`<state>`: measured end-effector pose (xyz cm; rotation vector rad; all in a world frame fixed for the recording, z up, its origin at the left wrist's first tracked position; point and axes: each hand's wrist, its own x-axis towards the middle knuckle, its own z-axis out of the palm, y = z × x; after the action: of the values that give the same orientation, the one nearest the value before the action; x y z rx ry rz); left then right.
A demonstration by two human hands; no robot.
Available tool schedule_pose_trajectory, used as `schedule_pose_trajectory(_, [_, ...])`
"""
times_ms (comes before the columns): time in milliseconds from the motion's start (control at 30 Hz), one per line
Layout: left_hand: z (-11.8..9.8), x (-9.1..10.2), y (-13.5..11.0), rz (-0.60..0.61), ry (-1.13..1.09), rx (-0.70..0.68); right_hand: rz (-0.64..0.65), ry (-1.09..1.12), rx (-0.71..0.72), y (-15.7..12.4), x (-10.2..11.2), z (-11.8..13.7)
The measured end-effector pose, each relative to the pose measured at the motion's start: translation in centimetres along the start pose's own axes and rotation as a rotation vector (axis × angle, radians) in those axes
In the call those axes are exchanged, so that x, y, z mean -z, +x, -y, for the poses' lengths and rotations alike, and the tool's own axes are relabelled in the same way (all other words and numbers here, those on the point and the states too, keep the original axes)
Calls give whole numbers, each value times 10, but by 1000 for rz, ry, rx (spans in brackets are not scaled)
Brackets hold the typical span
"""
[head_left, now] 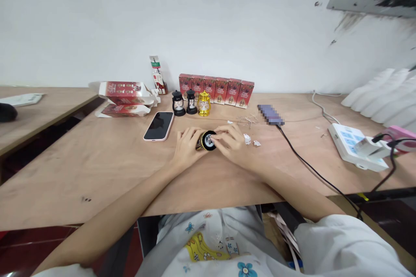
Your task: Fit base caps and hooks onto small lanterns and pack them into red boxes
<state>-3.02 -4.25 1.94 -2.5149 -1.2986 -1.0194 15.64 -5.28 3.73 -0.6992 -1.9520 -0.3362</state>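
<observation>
My left hand [188, 148] is closed around a small gold lantern [203, 140], tipped on its side with its round black base turned to the right. At that base, the fingers of my right hand [236, 146] are pinched together by its pale centre; what they hold, if anything, is too small to make out. Behind my hands stand two black mini lanterns [178, 104] and another gold lantern [204, 104]. Small white pieces [247, 139] lie just right of my right hand, with thin wire-like bits [248, 120] beyond them.
Several small red boxes [221, 91] line the wall. Larger red cartons [125, 93] and a bottle [158, 78] stand at the left. A phone [159, 126] lies left of my hands, a cabled phone [270, 114] to the right. A power strip [349, 143] sits near the right edge.
</observation>
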Motion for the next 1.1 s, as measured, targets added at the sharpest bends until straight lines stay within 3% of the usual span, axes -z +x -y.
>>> schedule_pose_trajectory(133, [2,-1,0,-16,-5,37,18,-227,237,-6,-3,-7])
schedule_pose_trajectory(200, [4,-2,0,-19,-17,52,59,-257,277,-7,-4,-9])
schedule_pose_trajectory(367, [3,-4,-1,-24,-47,56,171,-96,195,-11,-8,-10])
schedule_pose_trajectory(500, [-1,4,4,67,-68,19,105,17,98,-14,-12,-9])
schedule_pose_trajectory(600, [2,18,11,145,64,5,12,84,28,-15,-12,-13])
schedule_pose_trajectory(733, [21,36,15,159,321,322,-39,126,-84,-17,-11,-25])
schedule_pose_trajectory(800, [32,39,13,244,368,467,-38,107,-123,-18,-10,-30])
schedule_pose_trajectory(900, [42,39,10,369,371,567,-48,77,-99,-19,-9,-34])
schedule_pose_trajectory(967, [44,36,8,355,378,553,-62,67,-76,-18,-8,-35])
schedule_pose_trajectory(1100, [37,29,7,219,337,384,-52,35,-75,-18,-7,-34])
